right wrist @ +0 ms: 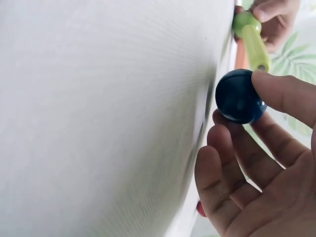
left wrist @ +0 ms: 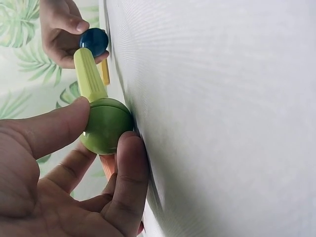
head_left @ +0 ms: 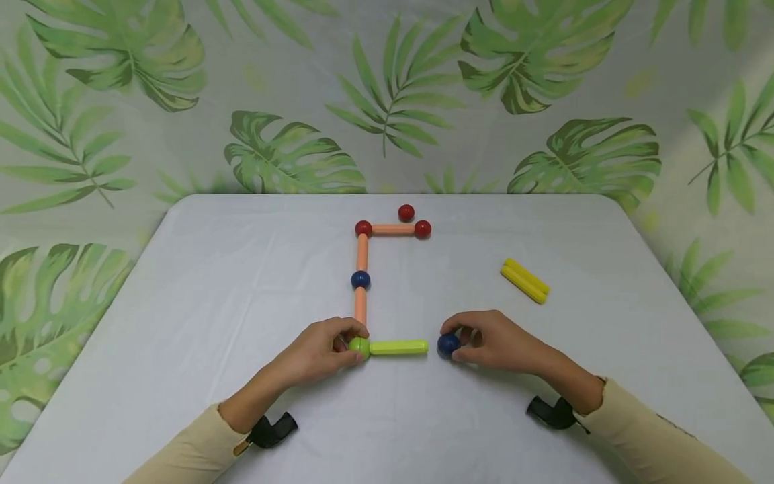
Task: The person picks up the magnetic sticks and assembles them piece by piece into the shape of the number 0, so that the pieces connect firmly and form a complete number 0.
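My left hand (head_left: 320, 346) pinches a green ball (left wrist: 107, 126) between thumb and fingers. From that ball a lime-green ribbed stick (head_left: 399, 347) points right, its far end bare in the head view. A dark blue ball (right wrist: 240, 96) is pinched by my right hand (head_left: 492, 341), just right of the stick's free end with a small gap between them. Behind the green ball, an orange stick (head_left: 360, 306) runs away to a second blue ball (head_left: 360, 279). Another orange stick (head_left: 362, 252) continues to a red ball (head_left: 363, 229).
At the back, an orange stick (head_left: 393, 229) joins the corner red ball to another red ball (head_left: 422, 229). A loose red ball (head_left: 406, 213) lies just behind it. Two yellow sticks (head_left: 525, 281) lie side by side at the right on the white table (head_left: 181, 302).
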`<state>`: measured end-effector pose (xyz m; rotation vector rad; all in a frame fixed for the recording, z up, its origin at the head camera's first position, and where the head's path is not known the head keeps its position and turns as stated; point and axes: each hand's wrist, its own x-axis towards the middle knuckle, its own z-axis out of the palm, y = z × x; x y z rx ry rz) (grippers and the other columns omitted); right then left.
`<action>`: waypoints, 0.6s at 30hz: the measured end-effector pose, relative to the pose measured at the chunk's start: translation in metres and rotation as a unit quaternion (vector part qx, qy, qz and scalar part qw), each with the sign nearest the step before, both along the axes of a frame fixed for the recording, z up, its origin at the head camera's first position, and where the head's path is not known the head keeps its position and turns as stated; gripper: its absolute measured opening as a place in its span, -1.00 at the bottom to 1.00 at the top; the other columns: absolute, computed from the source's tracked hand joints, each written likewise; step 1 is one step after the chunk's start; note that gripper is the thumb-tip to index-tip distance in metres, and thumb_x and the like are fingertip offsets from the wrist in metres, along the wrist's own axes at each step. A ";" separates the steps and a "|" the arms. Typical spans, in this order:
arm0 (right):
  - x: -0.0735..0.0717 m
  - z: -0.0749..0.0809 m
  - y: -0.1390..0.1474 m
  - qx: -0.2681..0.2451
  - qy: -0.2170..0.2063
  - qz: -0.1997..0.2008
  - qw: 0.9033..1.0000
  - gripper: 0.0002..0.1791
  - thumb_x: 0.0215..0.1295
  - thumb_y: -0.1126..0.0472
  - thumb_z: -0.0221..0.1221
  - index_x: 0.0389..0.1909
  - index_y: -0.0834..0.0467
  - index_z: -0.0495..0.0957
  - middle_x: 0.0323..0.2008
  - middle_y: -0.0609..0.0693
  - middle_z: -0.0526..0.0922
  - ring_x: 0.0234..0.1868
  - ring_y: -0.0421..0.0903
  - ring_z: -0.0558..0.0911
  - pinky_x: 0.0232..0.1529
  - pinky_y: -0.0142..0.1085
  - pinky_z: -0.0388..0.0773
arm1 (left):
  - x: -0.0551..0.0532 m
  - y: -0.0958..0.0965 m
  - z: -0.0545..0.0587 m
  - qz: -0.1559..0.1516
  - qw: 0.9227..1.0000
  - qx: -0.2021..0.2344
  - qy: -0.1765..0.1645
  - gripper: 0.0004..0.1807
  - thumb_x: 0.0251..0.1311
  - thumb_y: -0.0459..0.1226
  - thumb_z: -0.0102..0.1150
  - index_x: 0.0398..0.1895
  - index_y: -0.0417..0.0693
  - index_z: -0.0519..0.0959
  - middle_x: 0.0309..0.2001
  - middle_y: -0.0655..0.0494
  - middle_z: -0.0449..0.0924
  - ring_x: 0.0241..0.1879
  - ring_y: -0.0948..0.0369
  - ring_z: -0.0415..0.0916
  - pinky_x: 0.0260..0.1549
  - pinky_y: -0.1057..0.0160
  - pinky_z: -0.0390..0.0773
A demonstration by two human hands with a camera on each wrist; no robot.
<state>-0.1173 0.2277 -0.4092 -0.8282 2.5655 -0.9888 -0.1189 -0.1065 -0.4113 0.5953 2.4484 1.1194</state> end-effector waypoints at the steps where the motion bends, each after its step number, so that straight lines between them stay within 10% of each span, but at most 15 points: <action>1: 0.000 0.000 0.000 -0.001 -0.001 0.000 1.000 -0.66 0.20 0.19 0.37 0.00 0.02 0.60 -0.13 -0.15 0.69 -0.21 -0.27 0.57 -0.19 -0.36 0.59 | 0.000 0.000 0.000 0.000 1.000 0.000 0.000 -0.72 0.19 -0.30 0.33 -0.03 -0.02 0.61 -0.19 0.08 0.56 -0.35 0.25 0.48 -0.41 0.39 0.50; 18: 0.001 -0.002 -0.017 -0.012 -0.035 0.028 0.999 -0.71 0.19 0.10 0.39 -0.09 -0.01 0.59 -0.22 -0.18 0.67 -0.22 -0.22 0.57 -0.20 -0.39 0.60 | -0.002 0.000 0.001 -0.008 0.999 -0.015 0.027 -0.72 0.17 -0.33 0.34 -0.03 -0.07 0.62 -0.22 0.09 0.59 -0.37 0.28 0.48 -0.39 0.39 0.51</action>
